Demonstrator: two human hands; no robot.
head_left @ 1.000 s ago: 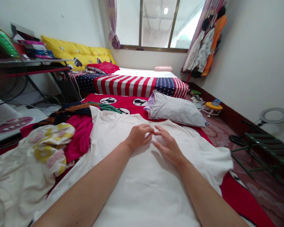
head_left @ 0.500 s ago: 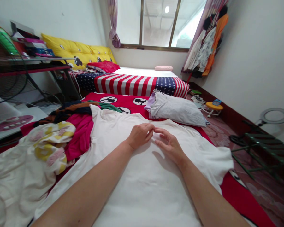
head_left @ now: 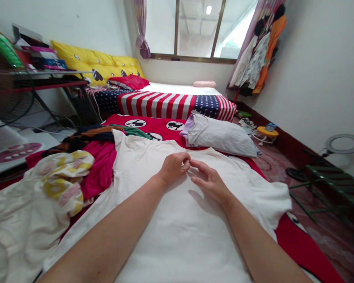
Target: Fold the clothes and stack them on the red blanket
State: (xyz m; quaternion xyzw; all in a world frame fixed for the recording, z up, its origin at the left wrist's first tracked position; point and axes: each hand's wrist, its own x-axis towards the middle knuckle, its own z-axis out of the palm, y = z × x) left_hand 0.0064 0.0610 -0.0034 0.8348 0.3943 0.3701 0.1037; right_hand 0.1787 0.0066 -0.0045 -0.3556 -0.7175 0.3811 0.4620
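A white T-shirt [head_left: 177, 220] lies spread out below both my hands, its neck edge at the far side and a short sleeve out to the right. Over its upper middle, my left hand [head_left: 176, 166] has its fingers curled together in a pinch; what is in them, if anything, is too small or hidden to make out. My right hand [head_left: 210, 180] is held beside it, thumb and fingers apart, with a fingertip at the left fingertips. A shadow falls on the shirt below the right hand.
Left of the shirt lie a bright pink garment [head_left: 98, 169], a cream and yellow one [head_left: 63, 181] and dark clothes [head_left: 85, 135]. A grey folded garment [head_left: 221, 133] rests at the far right on the red patterned cloth [head_left: 159, 125]. A green rack [head_left: 336, 184] stands at the right.
My left fingers have curled in more. The right fingertips have shifted slightly left, toward the left hand. The shirt lies as before.
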